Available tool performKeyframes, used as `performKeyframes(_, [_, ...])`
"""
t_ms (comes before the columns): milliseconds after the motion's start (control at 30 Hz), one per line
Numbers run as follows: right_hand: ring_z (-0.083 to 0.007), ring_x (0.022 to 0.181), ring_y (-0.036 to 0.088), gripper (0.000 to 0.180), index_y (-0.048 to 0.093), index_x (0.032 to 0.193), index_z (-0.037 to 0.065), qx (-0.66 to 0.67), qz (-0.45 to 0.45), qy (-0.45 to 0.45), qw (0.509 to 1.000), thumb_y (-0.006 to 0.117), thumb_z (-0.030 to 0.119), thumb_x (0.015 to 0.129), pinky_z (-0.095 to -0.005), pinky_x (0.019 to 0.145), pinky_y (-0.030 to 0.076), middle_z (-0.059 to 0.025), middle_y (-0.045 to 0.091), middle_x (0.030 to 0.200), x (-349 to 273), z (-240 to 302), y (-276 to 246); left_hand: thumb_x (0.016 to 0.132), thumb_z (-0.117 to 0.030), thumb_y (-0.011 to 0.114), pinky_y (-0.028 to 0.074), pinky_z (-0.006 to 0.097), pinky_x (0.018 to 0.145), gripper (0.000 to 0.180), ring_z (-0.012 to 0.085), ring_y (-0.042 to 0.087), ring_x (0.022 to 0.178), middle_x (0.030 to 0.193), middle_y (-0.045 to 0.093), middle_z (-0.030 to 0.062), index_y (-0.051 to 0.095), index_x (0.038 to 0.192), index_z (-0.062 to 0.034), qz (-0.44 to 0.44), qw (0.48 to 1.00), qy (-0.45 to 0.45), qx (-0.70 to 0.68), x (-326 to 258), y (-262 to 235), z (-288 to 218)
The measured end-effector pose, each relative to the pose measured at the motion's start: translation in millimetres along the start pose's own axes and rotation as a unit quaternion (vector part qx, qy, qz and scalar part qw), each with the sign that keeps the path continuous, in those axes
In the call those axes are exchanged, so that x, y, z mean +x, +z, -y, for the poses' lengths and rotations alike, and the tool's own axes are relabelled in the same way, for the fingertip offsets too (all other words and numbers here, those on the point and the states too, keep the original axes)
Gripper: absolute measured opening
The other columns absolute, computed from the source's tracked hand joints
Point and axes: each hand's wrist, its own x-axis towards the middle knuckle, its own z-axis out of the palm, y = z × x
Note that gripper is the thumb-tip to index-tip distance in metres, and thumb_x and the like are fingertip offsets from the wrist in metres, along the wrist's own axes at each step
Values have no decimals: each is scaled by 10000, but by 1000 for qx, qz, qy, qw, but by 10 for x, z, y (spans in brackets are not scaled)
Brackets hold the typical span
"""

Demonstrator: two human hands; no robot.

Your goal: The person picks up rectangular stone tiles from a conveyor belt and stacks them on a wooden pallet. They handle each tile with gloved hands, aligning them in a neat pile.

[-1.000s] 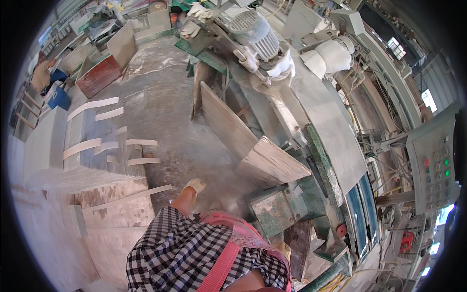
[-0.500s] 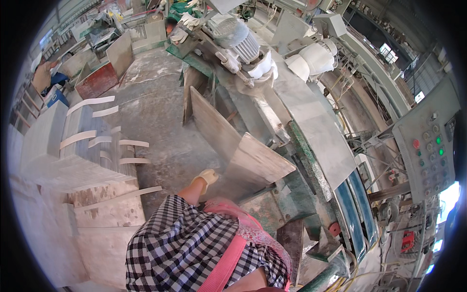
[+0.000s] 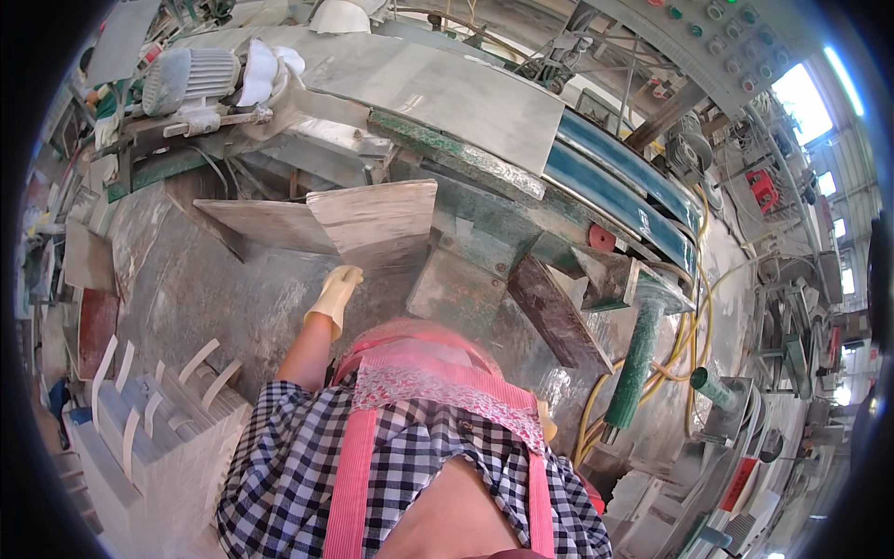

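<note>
My left hand, in a cream glove, reaches forward over the grey floor with nothing visible in it. Its fingers look loosely extended and apart from anything else. Nearest to it are two dusty boards, a pale one and a darker one, leaning against the machine's base. Of my right hand only a bit of cream glove shows beside my checked sleeve; its fingers are hidden. A pink apron covers my front.
A conveyor with blue belts runs across ahead. A dusty motor sits at the far left, a control panel at upper right. Stacked pale slabs with strips stand at left. Yellow hoses and a green roller are at right.
My view has turned right, so the motor, boards and slab stack sit further left. My left hand remains out in front; a bit of my right glove now shows.
</note>
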Motion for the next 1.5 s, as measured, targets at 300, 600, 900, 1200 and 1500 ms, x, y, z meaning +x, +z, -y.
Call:
performKeyframes(300, [-139, 470, 419, 351, 685, 862, -9, 475, -52, 366, 799, 588, 324, 907, -297, 530, 387, -16, 448, 502, 855, 111, -416, 916, -293, 612, 472, 278, 800, 286, 118, 621, 850, 892, 699, 67, 677, 952, -16, 24, 999, 44, -12, 72, 92, -989])
performKeyframes(600, [-88, 485, 407, 274, 705, 955, 57, 553, -131, 208, 796, 615, 309, 892, -235, 499, 337, 2, 469, 542, 2857, 1777, -1571, 910, -265, 643, 501, 351, 835, 283, 250, 666, 915, 943, 703, 150, 670, 1038, -13, 80, 909, 371, 171, 1448, 910, -2471])
performKeyframes(900, [-300, 1078, 606, 497, 557, 1305, 61, 445, -124, 125, 878, 610, 332, 893, -356, 903, 484, -153, 615, 1217, 4849, 2498, -1505, 897, -255, 571, 320, 484, 1108, 443, 383, 482, 1251, 1260, 589, 218, 581, 1231, 35, 36, 758, 557, 337, 2780, 2114, -2927])
performKeyframes(1200, [-346, 839, 664, 598, 572, 1179, 33, -35, -182, 107, 977, 748, 403, 742, -432, 770, 517, -173, 699, 907, 5700, 2753, -1307, 908, -294, 530, 197, 483, 1173, 560, 348, 370, 1355, 1392, 486, 216, 481, 1333, 68, 97, 742, 513, 420, 2692, 2190, -2975])
performKeyframes(1500, [-345, 920, 657, 517, 581, 1197, 76, 199, -184, 307, 912, 654, 415, 814, -416, 785, 516, -167, 683, 989, 6282, 2420, -1139, 895, -312, 551, 195, 488, 1173, 593, 370, 357, 1362, 1408, 462, 236, 468, 1342, 69, 114, 709, 543, 435, 2687, 2230, -3040])
